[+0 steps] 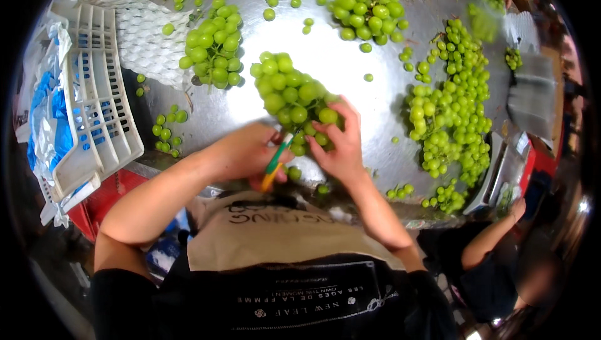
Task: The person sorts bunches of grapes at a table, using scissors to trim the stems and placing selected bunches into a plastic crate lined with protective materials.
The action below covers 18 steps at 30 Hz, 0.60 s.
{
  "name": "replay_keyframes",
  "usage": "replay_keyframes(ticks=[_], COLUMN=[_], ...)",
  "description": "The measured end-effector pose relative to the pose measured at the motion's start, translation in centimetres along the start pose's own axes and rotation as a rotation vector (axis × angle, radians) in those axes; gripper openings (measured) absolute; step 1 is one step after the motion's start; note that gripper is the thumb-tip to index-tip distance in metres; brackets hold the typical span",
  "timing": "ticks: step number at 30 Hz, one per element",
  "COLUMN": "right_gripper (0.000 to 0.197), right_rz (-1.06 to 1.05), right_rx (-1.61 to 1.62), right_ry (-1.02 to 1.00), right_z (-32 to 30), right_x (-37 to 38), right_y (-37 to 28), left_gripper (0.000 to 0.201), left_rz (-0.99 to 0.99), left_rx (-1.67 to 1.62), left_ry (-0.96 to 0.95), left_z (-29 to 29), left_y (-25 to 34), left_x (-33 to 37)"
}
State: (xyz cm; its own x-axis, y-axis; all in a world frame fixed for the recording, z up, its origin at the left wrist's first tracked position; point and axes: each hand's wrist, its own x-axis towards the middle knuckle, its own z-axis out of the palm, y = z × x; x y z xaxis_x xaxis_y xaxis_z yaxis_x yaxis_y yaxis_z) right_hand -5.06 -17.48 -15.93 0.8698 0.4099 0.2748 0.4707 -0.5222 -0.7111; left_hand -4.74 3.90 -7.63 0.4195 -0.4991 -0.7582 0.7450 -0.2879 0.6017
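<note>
A bunch of green grapes lies on the shiny metal table in front of me. My right hand grips its lower right side, fingers curled around the grapes and stems. Closed around a pair of small scissors with green and orange handles, my left hand is at the lower left of the bunch. The scissors point up toward the bunch's lower end; their blades are partly hidden, so I cannot tell if they touch a stem. A few loose grapes sit just below my hands.
Another grape bunch lies at the left beside white foam netting and a white plastic crate. More bunches lie at the back and in a large heap at the right. A co-worker's hand is near a scale-like device.
</note>
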Motion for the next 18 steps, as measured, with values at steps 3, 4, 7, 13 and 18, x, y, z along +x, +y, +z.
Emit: replay_keyframes(ticks=[3,4,7,13,18], right_gripper=[0.023,0.023,0.023,0.022,0.021], right_rz=[-0.002,-0.003,-0.005,-0.013,0.007], right_rx=[0.009,0.013,0.043,0.038,0.041], right_ry=[0.002,0.005,0.006,0.022,0.036], right_z=[0.0,0.1,0.1,0.0,0.0], right_x=[-0.2,-0.2,-0.3,-0.1,-0.1], right_y=[0.1,0.1,0.3,0.2,0.3], left_gripper=[0.024,0.024,0.025,0.032,0.038], left_rz=[-0.073,-0.082,-0.112,-0.147,-0.185], left_rx=[-0.105,-0.147,-0.239,-0.308,-0.267], left_ry=[-0.013,0.007,0.05,0.084,0.081], left_z=[0.1,0.3,0.8,1.0,1.6], left_y=[0.2,0.1,-0.1,0.1,1.1], left_x=[0.3,0.4,0.6,1.3,1.6])
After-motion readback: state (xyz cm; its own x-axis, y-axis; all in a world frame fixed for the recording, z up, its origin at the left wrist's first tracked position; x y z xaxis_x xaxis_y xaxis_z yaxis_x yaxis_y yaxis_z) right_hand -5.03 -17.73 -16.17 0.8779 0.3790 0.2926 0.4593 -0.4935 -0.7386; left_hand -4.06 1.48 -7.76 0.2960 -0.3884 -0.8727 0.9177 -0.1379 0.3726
